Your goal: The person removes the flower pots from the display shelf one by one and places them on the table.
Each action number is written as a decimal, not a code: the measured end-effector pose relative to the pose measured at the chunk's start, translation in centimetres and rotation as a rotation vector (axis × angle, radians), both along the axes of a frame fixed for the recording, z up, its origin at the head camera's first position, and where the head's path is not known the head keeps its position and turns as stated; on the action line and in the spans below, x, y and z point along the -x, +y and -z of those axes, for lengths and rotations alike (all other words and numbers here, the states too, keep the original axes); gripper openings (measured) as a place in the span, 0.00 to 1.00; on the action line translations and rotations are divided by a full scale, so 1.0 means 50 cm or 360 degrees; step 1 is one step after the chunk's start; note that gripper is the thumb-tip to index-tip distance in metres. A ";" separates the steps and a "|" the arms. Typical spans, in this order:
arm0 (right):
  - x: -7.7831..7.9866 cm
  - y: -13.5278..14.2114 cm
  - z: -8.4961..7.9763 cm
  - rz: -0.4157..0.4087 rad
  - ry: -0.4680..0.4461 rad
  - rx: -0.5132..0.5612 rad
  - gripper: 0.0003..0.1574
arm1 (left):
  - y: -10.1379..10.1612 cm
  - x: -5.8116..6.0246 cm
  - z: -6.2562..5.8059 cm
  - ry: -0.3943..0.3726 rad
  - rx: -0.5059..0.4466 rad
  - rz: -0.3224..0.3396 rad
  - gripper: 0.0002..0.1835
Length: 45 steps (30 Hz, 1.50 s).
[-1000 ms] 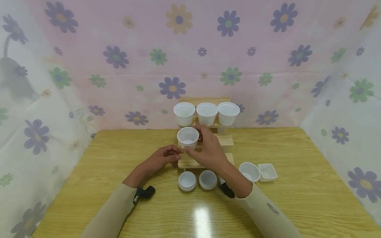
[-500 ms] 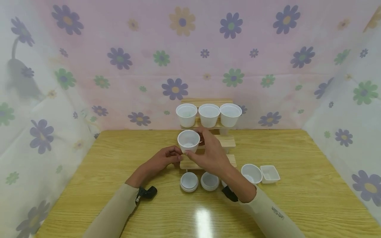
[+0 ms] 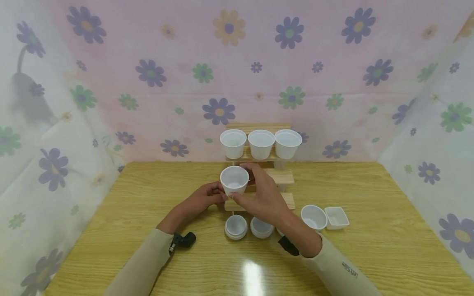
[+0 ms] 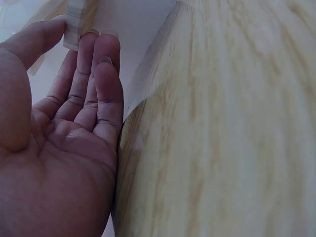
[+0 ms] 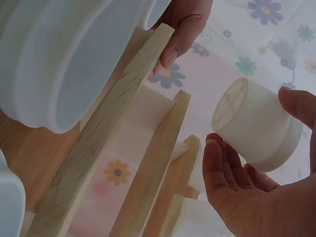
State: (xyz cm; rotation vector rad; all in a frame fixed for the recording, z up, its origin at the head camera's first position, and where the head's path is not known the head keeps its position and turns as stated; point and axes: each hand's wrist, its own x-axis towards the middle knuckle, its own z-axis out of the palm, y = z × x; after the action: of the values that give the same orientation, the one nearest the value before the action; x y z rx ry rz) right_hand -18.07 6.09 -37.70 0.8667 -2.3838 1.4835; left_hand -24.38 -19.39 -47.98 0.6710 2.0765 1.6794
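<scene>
My right hand (image 3: 263,193) holds a white plastic cup (image 3: 235,181), thumb on one side and fingers on the other. The cup is in the air over the lower left of a tiered wooden stand (image 3: 282,176). In the right wrist view this cup (image 5: 256,123) hangs apart from the shelves, its base toward the camera. My left hand (image 3: 201,201) grips the stand's left end low down; in the left wrist view a shelf end (image 4: 75,24) sits between thumb and fingertips. Three similar white cups (image 3: 261,144) stand in a row on an upper tier.
Small white round tubs (image 3: 236,227) line the stand's front, one partly hidden by my right wrist. To the right are a round white bowl (image 3: 314,218) and a square white dish (image 3: 337,218). A flowered cloth (image 3: 177,115) hangs behind the wooden table (image 3: 155,263).
My right hand has brought the cup slightly toward me and down, away from the upper tier. The left hand keeps its place on the stand. The head view has shifted a little.
</scene>
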 end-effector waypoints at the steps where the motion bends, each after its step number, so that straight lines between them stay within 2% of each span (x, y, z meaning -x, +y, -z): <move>1: -0.002 0.000 0.000 -0.0001 0.0006 -0.0004 0.47 | 0.000 0.000 0.000 -0.0002 -0.0001 -0.0001 0.10; 15: -0.030 0.021 -0.007 0.0017 0.0027 -0.0090 0.50 | 0.002 -0.007 -0.008 -0.0017 0.0006 -0.0022 0.10; 31: -0.049 0.068 -0.002 0.0011 -0.0044 -0.0119 0.48 | 0.003 -0.007 -0.011 -0.0001 0.0032 -0.0045 0.13; 45: -0.065 0.104 0.005 0.0045 0.0018 -0.0156 0.49 | 0.003 -0.007 -0.009 0.0005 0.0037 -0.0045 0.14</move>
State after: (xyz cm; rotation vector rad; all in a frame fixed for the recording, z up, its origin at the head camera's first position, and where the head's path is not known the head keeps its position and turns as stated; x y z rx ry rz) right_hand -14.82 11.30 -37.94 0.8566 -2.4682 1.3580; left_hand -24.01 -19.22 -47.55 0.6405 2.1138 1.6677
